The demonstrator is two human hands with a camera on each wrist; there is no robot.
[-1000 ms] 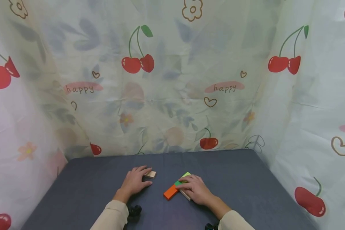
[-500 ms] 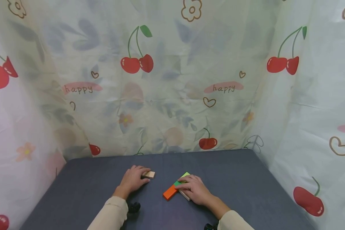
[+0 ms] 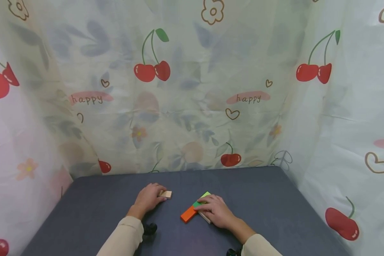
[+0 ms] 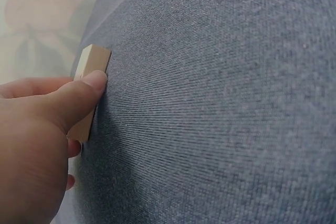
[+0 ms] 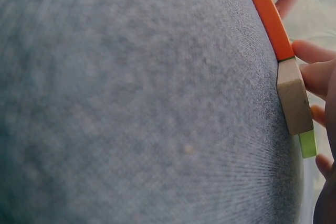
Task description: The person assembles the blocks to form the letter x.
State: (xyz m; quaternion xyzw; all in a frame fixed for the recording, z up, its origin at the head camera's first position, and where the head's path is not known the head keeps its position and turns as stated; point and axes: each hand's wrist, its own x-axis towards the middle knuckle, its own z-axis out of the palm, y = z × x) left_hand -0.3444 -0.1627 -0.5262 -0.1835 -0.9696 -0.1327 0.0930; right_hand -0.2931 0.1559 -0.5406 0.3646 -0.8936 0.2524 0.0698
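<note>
Left of the table's middle, my left hand [image 3: 147, 197] pinches a small pale wooden block [image 4: 96, 59] between thumb and fingers, low at the cloth. The block's near end is covered by the hand. To the right, fingers of my right hand [image 3: 220, 213] rest on a diagonal row of coloured blocks: an orange block [image 3: 188, 214], a green block [image 3: 196, 204] and a lime-green block [image 3: 206, 194]. A plain wooden block [image 5: 294, 100] lies against the row on its near side, partly under that hand. Part of the green blocks is hidden by the fingers.
A dark grey-blue cloth covers the table [image 3: 243, 185]. Patterned curtains [image 3: 185, 89] with cherries hang behind it and along both sides. A black wrist device [image 3: 150, 229] sticks out beside the left sleeve.
My left hand has drawn slightly left, its thumb closing from spread to pinch the wooden block. My right hand and the coloured row stay nearly in place.
</note>
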